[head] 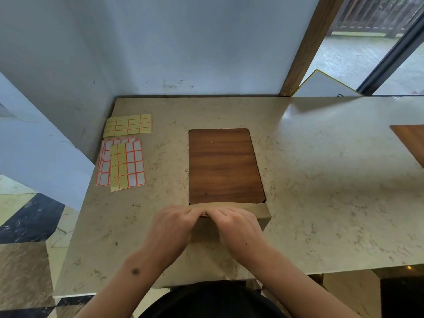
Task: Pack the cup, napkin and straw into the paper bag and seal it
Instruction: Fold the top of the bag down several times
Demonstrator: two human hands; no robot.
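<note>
A brown paper bag point(259, 214) stands on the stone counter near its front edge, just in front of a wooden board. Its top is folded over flat. My left hand point(172, 223) and my right hand point(236, 226) lie side by side on the folded top, fingertips meeting at the fold's far edge and pressing it down. The fingers curve over the fold. The cup, napkin and straw are not visible; the bag's inside is hidden.
A dark wooden board point(223, 166) lies flat in the counter's middle. Sheets of sticker labels point(127, 165) and a yellowish sheet point(128, 125) lie at the left. Another wooden board point(410, 141) shows at the right edge. A wall stands behind the counter point(321, 180).
</note>
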